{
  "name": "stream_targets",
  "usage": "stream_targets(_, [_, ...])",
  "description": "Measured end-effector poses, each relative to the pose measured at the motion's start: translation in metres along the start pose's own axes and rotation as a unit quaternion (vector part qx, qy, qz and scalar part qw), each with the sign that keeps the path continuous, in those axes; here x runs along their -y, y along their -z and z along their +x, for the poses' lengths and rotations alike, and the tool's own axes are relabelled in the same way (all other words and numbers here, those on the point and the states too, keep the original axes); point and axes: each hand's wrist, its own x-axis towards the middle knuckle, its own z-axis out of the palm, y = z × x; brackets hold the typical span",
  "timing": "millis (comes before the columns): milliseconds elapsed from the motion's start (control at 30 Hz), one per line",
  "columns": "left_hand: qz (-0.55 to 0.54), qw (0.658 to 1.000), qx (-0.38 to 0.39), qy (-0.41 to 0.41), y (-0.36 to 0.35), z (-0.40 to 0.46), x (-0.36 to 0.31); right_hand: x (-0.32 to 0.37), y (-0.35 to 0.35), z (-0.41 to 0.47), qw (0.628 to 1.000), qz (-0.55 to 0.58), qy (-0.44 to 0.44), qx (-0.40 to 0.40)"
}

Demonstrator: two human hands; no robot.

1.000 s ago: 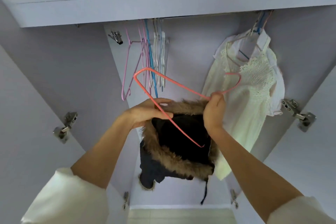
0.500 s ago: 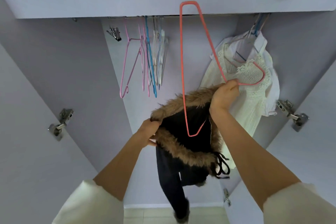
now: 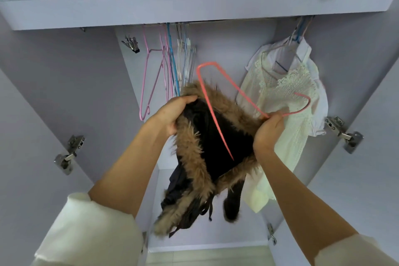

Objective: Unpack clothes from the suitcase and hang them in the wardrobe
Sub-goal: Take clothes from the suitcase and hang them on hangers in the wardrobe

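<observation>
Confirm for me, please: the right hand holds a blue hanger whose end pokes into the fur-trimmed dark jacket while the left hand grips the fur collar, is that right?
Not quite: the hanger in the right hand is coral pink, not blue, as the head view shows. Its end does poke into the fur-trimmed dark jacket, and the left hand grips the fur collar.
</observation>
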Motion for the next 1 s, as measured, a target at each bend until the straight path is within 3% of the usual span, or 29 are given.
stream_targets(67, [0.005, 0.999, -0.038, -0.03, 0.002, 0.002, -0.007, -0.01, 0.003, -0.006, 0.998, -0.051, 0.02, 0.038])
stream_targets(167, [0.136, 0.976, -0.136, -0.097, 0.02, 0.009, -0.011, -0.024, 0.013, -0.007, 0.984, -0.112, 0.077, 0.12])
stream_targets(233, [0.197, 0.959, -0.178, -0.094, 0.037, 0.011, -0.007, -0.03, 0.021, -0.004, 0.966, -0.152, 0.125, 0.169])
stream_targets(367, [0.333, 0.91, -0.227, -0.102, 0.057, 0.012, 0.004, -0.043, 0.022, 0.001, 0.911, -0.272, 0.226, 0.212])
stream_targets(500, [0.415, 0.865, -0.23, -0.162, 0.047, 0.009, 0.011, -0.048, 0.014, -0.003, 0.823, -0.391, 0.332, 0.244])
stream_targets(567, [0.343, 0.902, -0.2, -0.168, 0.04, 0.01, 0.012, -0.045, 0.011, -0.006, 0.783, -0.413, 0.358, 0.298])
stream_targets(633, [0.239, 0.952, -0.132, -0.139, 0.04, 0.01, 0.013, -0.043, 0.01, -0.008, 0.767, -0.4, 0.367, 0.343])
stream_targets(733, [0.237, 0.967, -0.02, -0.088, 0.046, 0.01, 0.024, -0.034, 0.008, -0.003, 0.801, -0.374, 0.338, 0.324])
stream_targets(833, [0.37, 0.918, -0.05, -0.132, 0.055, 0.019, 0.045, -0.028, 0.01, 0.004, 0.826, -0.383, 0.289, 0.296])
stream_targets(933, [0.534, 0.835, 0.012, -0.129, 0.053, 0.022, 0.074, -0.023, 0.01, 0.004, 0.828, -0.402, 0.265, 0.287])
stream_targets(1000, [0.588, 0.796, 0.026, -0.142, 0.043, 0.024, 0.092, -0.019, 0.008, 0.0, 0.825, -0.405, 0.274, 0.284])
